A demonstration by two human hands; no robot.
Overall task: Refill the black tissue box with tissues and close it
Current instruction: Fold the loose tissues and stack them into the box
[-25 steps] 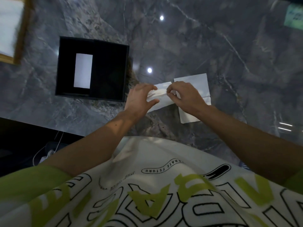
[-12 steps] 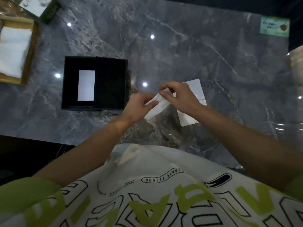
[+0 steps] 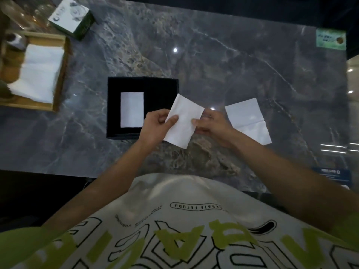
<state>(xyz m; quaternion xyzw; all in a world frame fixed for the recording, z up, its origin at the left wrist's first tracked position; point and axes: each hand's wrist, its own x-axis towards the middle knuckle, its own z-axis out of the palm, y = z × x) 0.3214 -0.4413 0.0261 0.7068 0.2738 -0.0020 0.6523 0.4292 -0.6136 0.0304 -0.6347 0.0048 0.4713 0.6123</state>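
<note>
The black tissue box [image 3: 155, 88] sits open on the grey marble table, and a folded white tissue [image 3: 132, 109] lies flat in its left half. Just right of the box, above the table, I hold another folded white tissue [image 3: 183, 121] between both hands. My left hand [image 3: 155, 127] pinches its left edge with the thumb on top. My right hand [image 3: 210, 124] grips its right edge. A further white tissue [image 3: 247, 119] lies flat on the table to the right of my right hand.
A wooden tray [image 3: 60, 74] with a pile of white tissues stands at the far left. Behind it lies a small green and white carton [image 3: 71, 16]. A green card [image 3: 330, 38] sits at the back right corner. The table's near edge [image 3: 58, 171] runs below my forearms.
The tissue that my hands were folding low over the table is now folded into a narrow rectangle and lifted, held toward the box. The view has tilted up, showing the tray and carton.
</note>
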